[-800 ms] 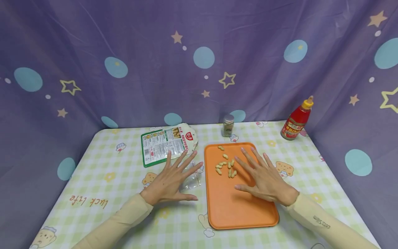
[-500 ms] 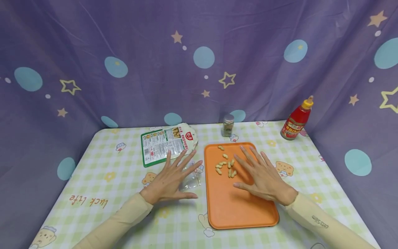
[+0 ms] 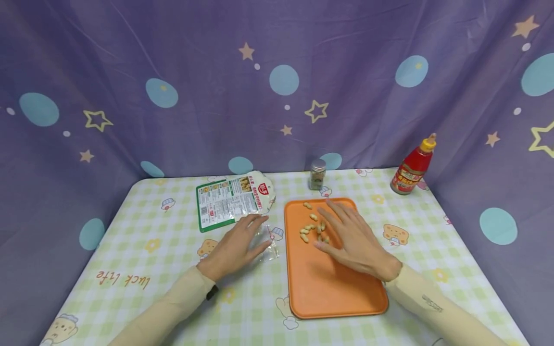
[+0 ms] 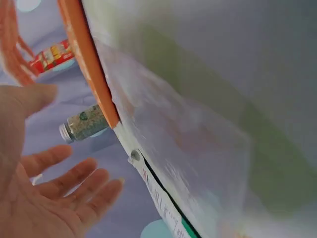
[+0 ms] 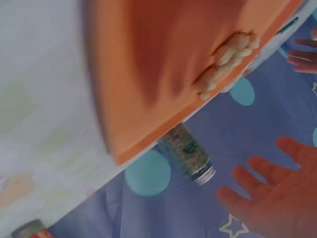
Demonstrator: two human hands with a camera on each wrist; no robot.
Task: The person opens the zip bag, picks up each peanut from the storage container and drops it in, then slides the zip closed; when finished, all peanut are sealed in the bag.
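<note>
My left hand [image 3: 235, 247] hovers beside a clear plastic bag [image 3: 269, 250] on the cloth, its fingers relaxed and holding nothing. Over the orange tray [image 3: 320, 293] is my right hand [image 3: 357, 240], fingers loosely extended and nothing in them. Several peanuts in shells [image 3: 305, 230] lie in the tray's upper left part, a few partly behind the right fingertips. In the right wrist view the peanuts [image 5: 228, 59] sit near the tray's rim, apart from the hand [image 5: 277, 186]. The left wrist view shows the left palm [image 4: 54, 198] with spread fingers and no object in it.
A white and green printed pouch [image 3: 229, 199] lies behind the left hand. A small spice jar [image 3: 317, 175] stands behind the tray. At the back right stands a red sauce bottle [image 3: 413, 166] with a yellow cap. A purple curtain [image 3: 207, 96] hangs behind the table.
The fingers of both hands have drawn closer together from a wide spread. My right hand has shifted left over the tray toward the peanuts. The objects have stayed in place.
</note>
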